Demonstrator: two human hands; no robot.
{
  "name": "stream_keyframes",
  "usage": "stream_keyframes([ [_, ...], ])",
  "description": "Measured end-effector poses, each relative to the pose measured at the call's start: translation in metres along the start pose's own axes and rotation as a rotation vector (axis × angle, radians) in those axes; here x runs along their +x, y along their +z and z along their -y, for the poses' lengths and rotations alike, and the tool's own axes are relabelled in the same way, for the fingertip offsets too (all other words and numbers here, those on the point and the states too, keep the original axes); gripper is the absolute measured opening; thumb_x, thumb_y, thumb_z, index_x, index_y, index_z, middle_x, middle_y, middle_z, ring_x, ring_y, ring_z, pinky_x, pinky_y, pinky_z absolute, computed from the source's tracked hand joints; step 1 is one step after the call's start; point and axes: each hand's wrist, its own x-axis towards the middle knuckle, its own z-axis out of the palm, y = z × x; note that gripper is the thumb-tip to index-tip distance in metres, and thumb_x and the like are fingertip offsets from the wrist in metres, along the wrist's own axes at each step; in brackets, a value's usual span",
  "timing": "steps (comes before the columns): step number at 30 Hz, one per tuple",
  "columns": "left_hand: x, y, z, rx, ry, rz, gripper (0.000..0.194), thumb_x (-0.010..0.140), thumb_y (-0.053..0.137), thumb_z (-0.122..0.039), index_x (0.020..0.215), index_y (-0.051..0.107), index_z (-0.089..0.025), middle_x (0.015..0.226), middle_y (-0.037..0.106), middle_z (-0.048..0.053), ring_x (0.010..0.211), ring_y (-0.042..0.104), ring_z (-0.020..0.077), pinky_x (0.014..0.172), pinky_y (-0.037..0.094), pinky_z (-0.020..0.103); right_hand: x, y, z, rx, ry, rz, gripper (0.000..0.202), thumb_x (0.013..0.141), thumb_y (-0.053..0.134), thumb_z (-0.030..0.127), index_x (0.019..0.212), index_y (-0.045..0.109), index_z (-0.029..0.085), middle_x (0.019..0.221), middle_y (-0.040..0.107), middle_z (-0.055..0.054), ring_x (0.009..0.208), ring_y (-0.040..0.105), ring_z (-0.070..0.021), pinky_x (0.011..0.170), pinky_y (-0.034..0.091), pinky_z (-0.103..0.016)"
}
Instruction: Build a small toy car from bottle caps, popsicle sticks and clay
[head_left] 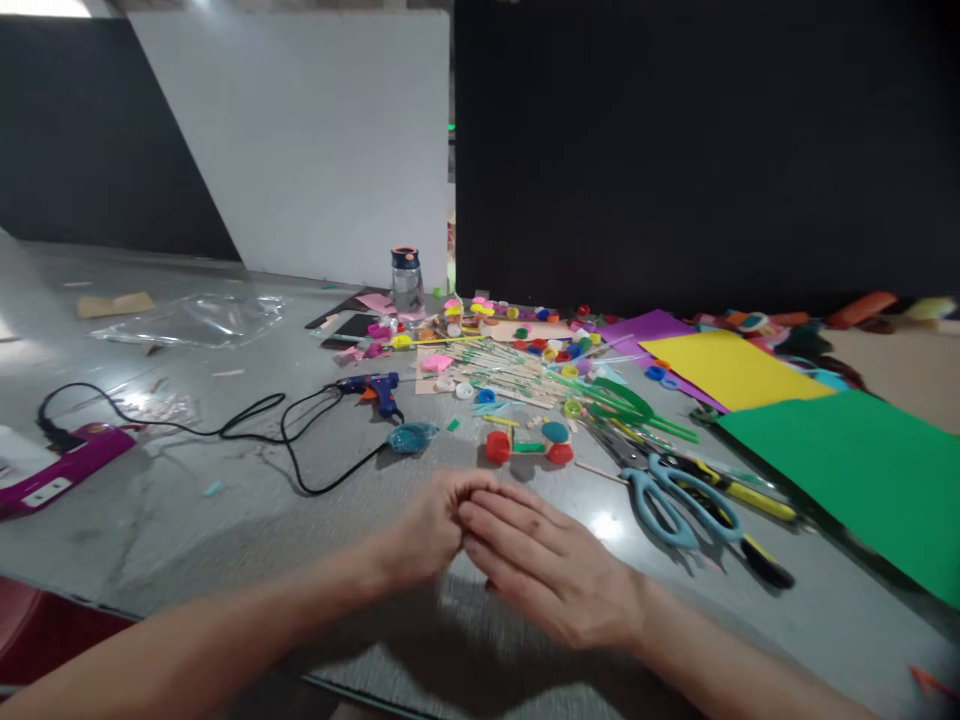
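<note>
Head view: small stiff-looking red/blue/green piece w/ round ends (529, 446) sits on shiny grey desk (180, 520), just beyond L hand (429, 533) & R hand (555, 565). Prob. light, fragile at joints; best hold = its green middle (530, 449). L fingers curled, R fingers laid over them; can't tell if anything's gripped. Blue-handled scissors (660, 468) crowd piece's R side; more room L of it. Desk's near edge lies on hands' side of piece.

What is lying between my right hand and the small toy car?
In the head view, only bare grey table lies between your right hand and the toy car.
</note>
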Motion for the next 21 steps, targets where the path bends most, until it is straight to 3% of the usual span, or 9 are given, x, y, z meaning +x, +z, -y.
stream_keyframes([
  [2, 0.017, -0.028, -0.004, 0.144, 0.058, 0.027, 0.020, 0.087, 0.070, -0.034, 0.074, 0.070, -0.019, 0.081, 0.066, 0.003, 0.087, 0.060, 0.0223, 0.087, 0.048, 0.036, -0.001, 0.000, 0.000, -0.002, -0.006, -0.012, 0.028, 0.098, 0.047, 0.008, 0.121, 0.063, 0.005, 0.126, 0.068, -0.017, 0.122, 0.059, -0.0279, 0.103, 0.052, -0.048],
  [4, 0.033, -0.058, -0.002, 0.602, 0.191, -0.096, 0.012, 0.088, 0.067, -0.033, 0.089, 0.071, -0.021, 0.097, 0.067, 0.006, 0.101, 0.057, 0.0264, 0.096, 0.041, 0.041, -0.001, 0.003, 0.001, 0.014, -0.012, 0.013, 0.023, 0.099, 0.046, 0.010, 0.109, 0.067, 0.007, 0.108, 0.073, -0.015, 0.096, 0.067, -0.0238, 0.088, 0.058, -0.042],
  [5, 0.039, -0.071, 0.002, 0.767, 0.207, -0.098, 0.017, 0.084, 0.070, -0.032, 0.096, 0.070, -0.021, 0.105, 0.067, 0.008, 0.105, 0.055, 0.0286, 0.099, 0.038, 0.044, 0.000, 0.005, 0.002, 0.025, -0.012, 0.034, 0.022, 0.100, 0.047, 0.010, 0.106, 0.067, 0.008, 0.101, 0.074, -0.014, 0.088, 0.067, -0.0224, 0.082, 0.059, -0.041],
  [8, 0.051, -0.095, 0.021, 0.916, 0.188, 0.000, 0.027, 0.073, 0.079, -0.030, 0.097, 0.070, -0.019, 0.104, 0.068, 0.009, 0.103, 0.055, 0.0312, 0.098, 0.037, 0.046, 0.002, 0.011, 0.003, 0.037, 0.006, 0.076, 0.017, 0.099, 0.051, 0.011, 0.105, 0.067, 0.010, 0.094, 0.074, -0.012, 0.082, 0.067, -0.0210, 0.077, 0.059, -0.038],
  [11, 0.053, -0.099, 0.035, 0.888, 0.178, 0.029, 0.021, 0.074, 0.077, -0.028, 0.093, 0.071, -0.020, 0.099, 0.070, 0.009, 0.101, 0.056, 0.0311, 0.098, 0.038, 0.046, 0.004, 0.013, 0.004, 0.045, 0.011, 0.078, 0.016, 0.098, 0.052, 0.010, 0.103, 0.067, 0.009, 0.093, 0.074, -0.012, 0.080, 0.066, -0.0212, 0.075, 0.059, -0.038],
  [15, 0.048, -0.096, 0.029, 0.802, 0.186, -0.002, 0.020, 0.083, 0.067, -0.028, 0.102, 0.070, -0.023, 0.109, 0.070, 0.009, 0.103, 0.060, 0.0280, 0.096, 0.041, 0.043, 0.001, 0.012, 0.003, 0.098, 0.093, 0.070, 0.022, 0.100, 0.047, 0.009, 0.113, 0.064, 0.010, 0.099, 0.074, -0.012, 0.082, 0.067, -0.0211, 0.071, 0.059, -0.037],
  [18, 0.040, -0.086, 0.019, 0.488, 0.161, 0.053, 0.027, 0.084, 0.069, -0.031, 0.109, 0.069, -0.021, 0.110, 0.070, 0.008, 0.098, 0.063, 0.0238, 0.091, 0.046, 0.038, -0.003, 0.011, 0.002, 0.126, 0.290, -0.038, 0.022, 0.100, 0.050, 0.012, 0.120, 0.060, 0.013, 0.104, 0.073, -0.011, 0.087, 0.067, -0.0207, 0.073, 0.059, -0.036],
  [21, 0.031, -0.067, 0.015, 0.092, 0.010, 0.260, 0.035, 0.081, 0.074, -0.034, 0.111, 0.068, -0.018, 0.104, 0.071, 0.007, 0.091, 0.064, 0.0211, 0.084, 0.050, 0.036, -0.005, 0.008, -0.001, 0.135, 0.519, -0.191, 0.021, 0.099, 0.055, 0.014, 0.120, 0.059, 0.016, 0.111, 0.068, -0.011, 0.101, 0.065, -0.0220, 0.084, 0.057, -0.038],
])
